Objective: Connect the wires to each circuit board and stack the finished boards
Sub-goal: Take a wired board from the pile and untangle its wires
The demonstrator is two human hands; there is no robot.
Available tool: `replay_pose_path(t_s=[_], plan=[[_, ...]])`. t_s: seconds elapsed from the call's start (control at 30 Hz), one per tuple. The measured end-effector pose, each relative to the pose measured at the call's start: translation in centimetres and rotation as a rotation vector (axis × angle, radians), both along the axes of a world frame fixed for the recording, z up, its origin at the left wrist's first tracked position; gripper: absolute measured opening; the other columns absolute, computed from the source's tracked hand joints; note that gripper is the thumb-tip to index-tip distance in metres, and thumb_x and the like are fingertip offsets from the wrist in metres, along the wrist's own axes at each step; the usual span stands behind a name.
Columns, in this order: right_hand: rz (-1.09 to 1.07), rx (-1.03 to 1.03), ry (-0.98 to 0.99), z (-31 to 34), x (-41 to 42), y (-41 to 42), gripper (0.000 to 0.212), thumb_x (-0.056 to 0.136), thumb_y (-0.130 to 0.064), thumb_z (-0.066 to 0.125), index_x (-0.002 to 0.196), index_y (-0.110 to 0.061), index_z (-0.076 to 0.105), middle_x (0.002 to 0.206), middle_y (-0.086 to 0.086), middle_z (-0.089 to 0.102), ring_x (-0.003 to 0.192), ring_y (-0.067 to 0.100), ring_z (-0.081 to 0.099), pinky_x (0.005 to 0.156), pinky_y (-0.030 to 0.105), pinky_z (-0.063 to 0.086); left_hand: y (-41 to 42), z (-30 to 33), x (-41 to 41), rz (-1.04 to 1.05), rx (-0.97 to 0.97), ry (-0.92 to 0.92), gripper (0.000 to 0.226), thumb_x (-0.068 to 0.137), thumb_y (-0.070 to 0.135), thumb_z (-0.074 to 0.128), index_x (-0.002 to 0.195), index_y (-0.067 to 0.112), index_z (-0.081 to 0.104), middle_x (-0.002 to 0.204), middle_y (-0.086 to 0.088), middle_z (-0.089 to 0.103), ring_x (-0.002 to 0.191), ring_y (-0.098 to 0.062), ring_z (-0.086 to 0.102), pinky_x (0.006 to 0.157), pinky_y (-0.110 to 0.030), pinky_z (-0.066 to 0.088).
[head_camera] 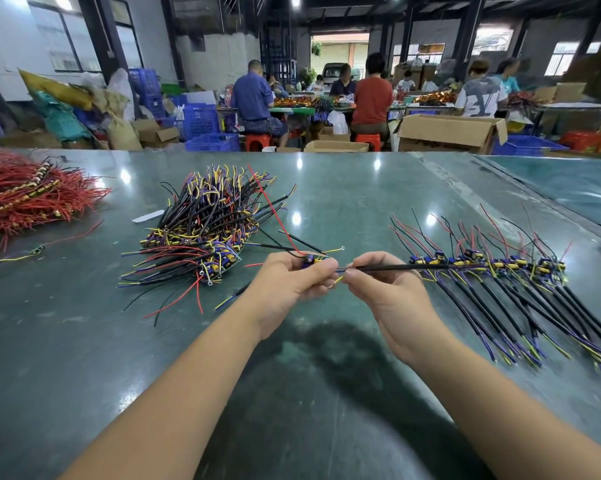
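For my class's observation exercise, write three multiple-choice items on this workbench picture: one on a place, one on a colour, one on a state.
1. Where does the neat row of wired boards lie?
A. right of the hands
B. left of the hands
C. in a carton

2. What colour is the wire bundle at the table's far left?
A. green
B. red
C. white

3. What is the right hand doing?
A. resting flat
B. pointing
C. pinching a black sleeved wire

Key: 1 A, the row lies beyond the right hand; 2 B, its strands are red; 3 C, fingertips close on the wire while the left hand holds a small board.
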State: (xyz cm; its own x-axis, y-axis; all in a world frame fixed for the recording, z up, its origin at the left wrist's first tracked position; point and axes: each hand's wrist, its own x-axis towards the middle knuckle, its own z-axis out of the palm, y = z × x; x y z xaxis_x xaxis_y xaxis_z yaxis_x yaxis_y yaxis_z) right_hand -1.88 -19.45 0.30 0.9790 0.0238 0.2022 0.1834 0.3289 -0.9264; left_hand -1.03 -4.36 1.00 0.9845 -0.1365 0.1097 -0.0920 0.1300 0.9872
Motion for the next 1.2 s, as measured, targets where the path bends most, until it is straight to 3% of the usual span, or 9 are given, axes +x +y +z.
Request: replay_pose_path(t_s=[0.07, 0.3, 0.37, 0.47, 0.53, 0.63, 0.8, 1.07, 1.2], plan=[[-0.078, -0.165, -0.06, 0.1, -0.1, 0.0, 0.022, 0.08, 0.01, 0.065, 0.078, -0.012, 0.061, 0.071, 0.0, 0.064, 0.066, 0.007, 0.059, 0.064, 0.014, 0.047, -0.1, -0.1, 0.0, 0.036, 0.023, 0.013, 0.01, 0.085, 0.015, 0.067, 0.084, 0.006, 0.07, 0.071, -0.002, 0.068, 0.062, -0.008, 0.062, 0.061, -0.017, 0.051], [-0.135, -0.205, -0.083, 0.4, -0.4, 0.1, 0.019, 0.079, 0.008, 0.066, 0.076, -0.01, 0.062, 0.068, -0.001, 0.065, 0.061, 0.003, 0.059, 0.06, 0.012, 0.046, -0.3, 0.1, -0.2, 0.025, 0.004, 0.004, 0.011, 0.088, 0.008, 0.062, 0.099, 0.011, 0.062, 0.069, -0.003, 0.07, 0.059, -0.007, 0.063, 0.06, -0.017, 0.051], [-0.07, -0.081, -0.022, 0.4, -0.3, 0.0, 0.02, 0.081, 0.01, 0.063, 0.076, -0.01, 0.06, 0.068, 0.001, 0.065, 0.063, 0.007, 0.061, 0.064, 0.015, 0.049, -0.4, 0.1, -0.2, 0.028, 0.024, -0.014, 0.007, 0.089, 0.006, 0.061, 0.094, 0.012, 0.061, 0.069, -0.001, 0.069, 0.059, -0.007, 0.063, 0.059, -0.017, 0.05], [0.101, 0.296, 0.085, 0.6, -0.1, 0.2, 0.021, 0.084, 0.014, 0.054, 0.077, -0.006, 0.056, 0.063, 0.001, 0.066, 0.06, 0.011, 0.066, 0.064, 0.017, 0.053, -0.5, 0.1, -0.3, 0.015, -0.011, 0.002, 0.007, 0.088, 0.008, 0.062, 0.083, 0.013, 0.062, 0.073, -0.005, 0.068, 0.063, -0.01, 0.064, 0.062, -0.018, 0.052], [0.12, 0.345, 0.077, 0.8, -0.1, 0.3, 0.02, 0.083, 0.014, 0.054, 0.078, -0.005, 0.056, 0.063, 0.0, 0.067, 0.06, 0.01, 0.066, 0.063, 0.017, 0.053, -0.5, 0.2, -0.2, -0.009, -0.115, 0.033, 0.007, 0.087, 0.007, 0.061, 0.082, 0.012, 0.063, 0.074, -0.007, 0.067, 0.063, -0.011, 0.065, 0.063, -0.019, 0.053], [0.047, 0.247, 0.022, 0.7, 0.0, 0.3, 0.021, 0.082, 0.013, 0.058, 0.077, -0.008, 0.058, 0.064, -0.001, 0.067, 0.063, 0.008, 0.065, 0.066, 0.017, 0.053, -0.7, 0.2, -0.2, -0.02, -0.236, 0.021, 0.006, 0.082, 0.007, 0.063, 0.087, 0.008, 0.066, 0.069, -0.004, 0.067, 0.058, -0.01, 0.065, 0.061, -0.018, 0.054], [-0.204, -0.206, -0.132, 0.7, 0.1, 0.1, 0.021, 0.08, 0.006, 0.068, 0.073, -0.014, 0.063, 0.067, -0.005, 0.065, 0.063, 0.004, 0.06, 0.063, 0.013, 0.047, -1.1, 0.0, -0.2, 0.038, -0.248, -0.034, 0.01, 0.088, 0.002, 0.058, 0.087, 0.008, 0.067, 0.072, -0.006, 0.069, 0.065, -0.011, 0.065, 0.066, -0.02, 0.055], [-0.224, -0.085, -0.034, 0.8, -0.3, 0.5, 0.023, 0.079, 0.007, 0.066, 0.071, -0.014, 0.062, 0.068, 0.002, 0.064, 0.067, 0.012, 0.06, 0.065, 0.02, 0.048, -0.9, 0.1, -0.2, 0.015, -0.166, -0.013, 0.011, 0.085, 0.003, 0.063, 0.091, 0.011, 0.067, 0.067, 0.001, 0.067, 0.057, -0.009, 0.065, 0.056, -0.016, 0.053], [-0.257, -0.121, 0.016, 0.5, -0.2, 0.3, 0.017, 0.077, 0.004, 0.067, 0.071, -0.011, 0.062, 0.074, 0.013, 0.062, 0.074, 0.021, 0.058, 0.071, 0.03, 0.046, -1.2, -0.4, -0.3, 0.037, -0.127, -0.01, 0.021, 0.08, -0.007, 0.066, 0.087, 0.012, 0.068, 0.074, -0.003, 0.069, 0.06, -0.01, 0.065, 0.068, -0.023, 0.057]])
